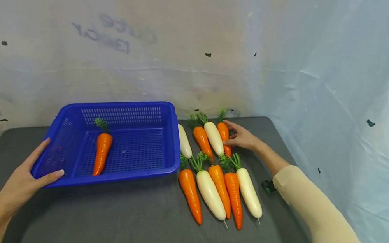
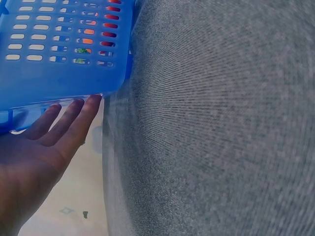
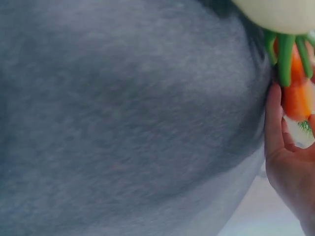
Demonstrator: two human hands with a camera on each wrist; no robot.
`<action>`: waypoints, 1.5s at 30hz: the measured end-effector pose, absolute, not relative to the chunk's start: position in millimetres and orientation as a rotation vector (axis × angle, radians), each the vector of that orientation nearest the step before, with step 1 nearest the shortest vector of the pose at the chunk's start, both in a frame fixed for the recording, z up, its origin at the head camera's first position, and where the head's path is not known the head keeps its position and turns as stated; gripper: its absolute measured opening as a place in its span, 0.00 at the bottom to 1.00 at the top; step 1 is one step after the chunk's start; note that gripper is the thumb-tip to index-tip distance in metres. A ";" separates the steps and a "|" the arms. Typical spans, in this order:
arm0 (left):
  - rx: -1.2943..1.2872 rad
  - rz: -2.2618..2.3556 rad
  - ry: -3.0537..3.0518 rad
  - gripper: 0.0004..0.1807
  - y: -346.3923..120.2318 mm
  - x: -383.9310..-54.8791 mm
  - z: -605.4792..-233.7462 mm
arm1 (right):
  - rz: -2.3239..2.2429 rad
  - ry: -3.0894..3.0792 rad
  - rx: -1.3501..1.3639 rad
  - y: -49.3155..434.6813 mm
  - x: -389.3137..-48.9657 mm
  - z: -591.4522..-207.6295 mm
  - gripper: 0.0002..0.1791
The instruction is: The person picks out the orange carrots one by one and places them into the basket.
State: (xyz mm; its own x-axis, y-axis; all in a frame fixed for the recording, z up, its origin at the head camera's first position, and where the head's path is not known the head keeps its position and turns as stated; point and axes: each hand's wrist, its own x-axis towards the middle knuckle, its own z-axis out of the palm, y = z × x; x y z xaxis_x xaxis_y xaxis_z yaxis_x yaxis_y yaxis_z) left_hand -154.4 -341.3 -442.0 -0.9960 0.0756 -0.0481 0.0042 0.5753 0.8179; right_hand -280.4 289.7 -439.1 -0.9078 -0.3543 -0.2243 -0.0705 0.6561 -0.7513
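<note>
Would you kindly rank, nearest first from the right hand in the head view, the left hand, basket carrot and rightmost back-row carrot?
1. Rightmost back-row carrot: at the right hand.
2. Basket carrot: inside the basket.
3. Left hand: at basket's left end.

- basket (image 1: pixel 126 176): deep blue, walls patterned with rows of slots
- carrot in the basket (image 1: pixel 103 151): glossy orange, with a feathery green top
- 5 other carrots (image 1: pixel 190 195): the same orange, green tops
- 4 radishes (image 1: pixel 210 195): creamy white, with green stalks
- table cover (image 1: pixel 113 223): dark grey, finely ribbed
- backdrop sheet (image 1: pixel 177 13): pale grey, light blue at the right, with dark flecks (image 1: pixel 208 55) and bluish handwriting (image 1: pixel 122 46)
- sleeve (image 1: pixel 311 204): plain beige
</note>
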 end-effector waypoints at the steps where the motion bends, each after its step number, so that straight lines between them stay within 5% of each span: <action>1: 0.069 1.414 2.719 0.55 -341.1 -154.1 -442.4 | -1.118 2.518 -0.339 289.0 -281.9 -438.8 0.50; 45: 0.055 1.435 2.711 0.54 -339.5 -153.3 -440.3 | -1.540 2.364 -0.224 297.1 -289.1 -428.6 0.52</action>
State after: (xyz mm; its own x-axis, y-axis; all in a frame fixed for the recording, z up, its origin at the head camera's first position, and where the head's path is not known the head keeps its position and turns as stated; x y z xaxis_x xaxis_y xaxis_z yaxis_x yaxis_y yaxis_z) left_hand -153.3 -339.5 -440.3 -0.9966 0.0662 -0.0484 -0.0028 0.5626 0.8267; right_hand -289.1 297.1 -428.6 -0.9398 -0.2954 -0.1717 0.0376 0.4100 -0.9113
